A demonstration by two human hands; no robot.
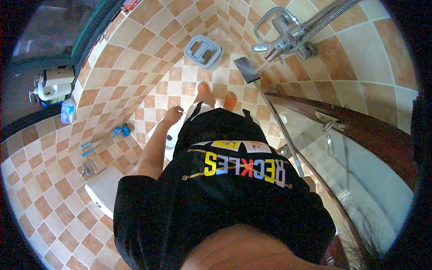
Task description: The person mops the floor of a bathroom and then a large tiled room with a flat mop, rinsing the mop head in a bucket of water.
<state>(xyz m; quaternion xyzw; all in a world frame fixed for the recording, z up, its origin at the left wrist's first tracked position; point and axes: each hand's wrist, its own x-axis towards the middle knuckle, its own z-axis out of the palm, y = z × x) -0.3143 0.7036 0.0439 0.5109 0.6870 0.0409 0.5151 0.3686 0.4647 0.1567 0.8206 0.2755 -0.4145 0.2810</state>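
My left hand (174, 113) hangs beside my thigh over the white toilet (170, 137), fingers loosely bent and apart, holding nothing. By my right hip only a small part of my right hand (310, 183) shows, at the near end of a mop pole; it appears closed around the pole, though its fingers are mostly hidden. This flat mop (280, 121) slants away to the front, its dark grey rectangular head (247, 70) low near the tiled wall. Water sprays from the chrome mixer tap (275, 50) onto the mop head.
A grey two-opening bucket (219, 57) stands ahead of my feet in orange footwear. Along the right runs a brown-framed glass door (328, 120) with a metal handle. To the left are a toilet brush (120, 131), a toilet tank (104, 189) and bottles (55, 91) on a ledge.
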